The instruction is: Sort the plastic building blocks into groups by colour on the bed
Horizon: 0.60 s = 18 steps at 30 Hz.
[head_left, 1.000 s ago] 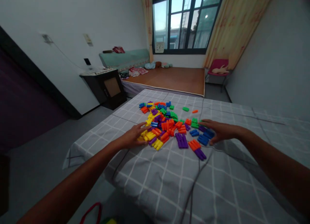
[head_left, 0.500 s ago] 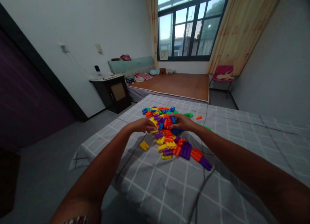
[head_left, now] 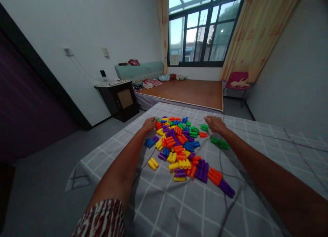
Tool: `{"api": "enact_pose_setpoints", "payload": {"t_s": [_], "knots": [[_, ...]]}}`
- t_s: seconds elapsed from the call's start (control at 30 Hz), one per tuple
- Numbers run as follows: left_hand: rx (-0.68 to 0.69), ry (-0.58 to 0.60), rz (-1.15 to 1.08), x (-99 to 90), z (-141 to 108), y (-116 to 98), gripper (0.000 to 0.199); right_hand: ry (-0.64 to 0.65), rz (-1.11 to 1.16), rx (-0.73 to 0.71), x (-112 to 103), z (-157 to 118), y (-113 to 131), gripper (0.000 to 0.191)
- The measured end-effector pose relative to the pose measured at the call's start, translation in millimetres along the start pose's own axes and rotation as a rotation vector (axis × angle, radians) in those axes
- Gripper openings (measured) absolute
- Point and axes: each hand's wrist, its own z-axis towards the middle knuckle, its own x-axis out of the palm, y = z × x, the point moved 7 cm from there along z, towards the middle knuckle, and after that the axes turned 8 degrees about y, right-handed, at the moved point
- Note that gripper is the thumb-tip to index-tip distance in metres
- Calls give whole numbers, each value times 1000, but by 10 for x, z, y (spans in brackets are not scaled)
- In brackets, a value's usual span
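Observation:
A heap of plastic blocks (head_left: 179, 141) in orange, yellow, purple, blue and green lies on a grey checked cloth (head_left: 164, 209). My left hand (head_left: 150, 124) is at the heap's far left edge, beside orange and blue pieces; its fingertips are too small to make out. My right hand (head_left: 214, 123) is off the heap's far right side, next to a green block (head_left: 204, 127), its fingers hard to tell apart. Nearer me than my right hand is a longer green piece (head_left: 219, 143). One yellow block (head_left: 153, 163) lies apart at the near left, and a purple block (head_left: 227, 188) ends a row at the near right.
Behind the cloth-covered surface is a bed (head_left: 184, 90) with a brown mat. A dark cabinet (head_left: 118, 98) stands at the left, and a pink chair (head_left: 237, 80) at the back right. A window (head_left: 205, 32) is beyond the bed.
Both hands have moved apart from the middle of the heap, my left hand to its far left and my right hand to the right. Blue and purple blocks now show at the left edge.

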Motion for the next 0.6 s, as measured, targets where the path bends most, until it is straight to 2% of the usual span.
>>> {"api": "enact_pose_setpoints", "payload": {"t_s": [0.07,0.13,0.23,0.33,0.4,0.5,0.6], "knots": [[28,24,-24,124,70,-72,53,-37,-3,151,88,-82,-378,56],[61,45,-50,277,116,-200,61,-25,125,130,229,-145,-394,55],[147,129,-214,492,121,-446,69,19,428,-87,342,-109,38,57],[175,215,-404,536,69,-561,77,51,602,-215,308,121,470,61],[110,180,-367,435,24,-470,80,52,549,-206,283,353,611,64],[15,136,-156,256,-108,-234,75,113,335,-186,373,683,713,63],[48,175,22,201,-345,-130,66,201,213,-295,557,864,865,61]]}}
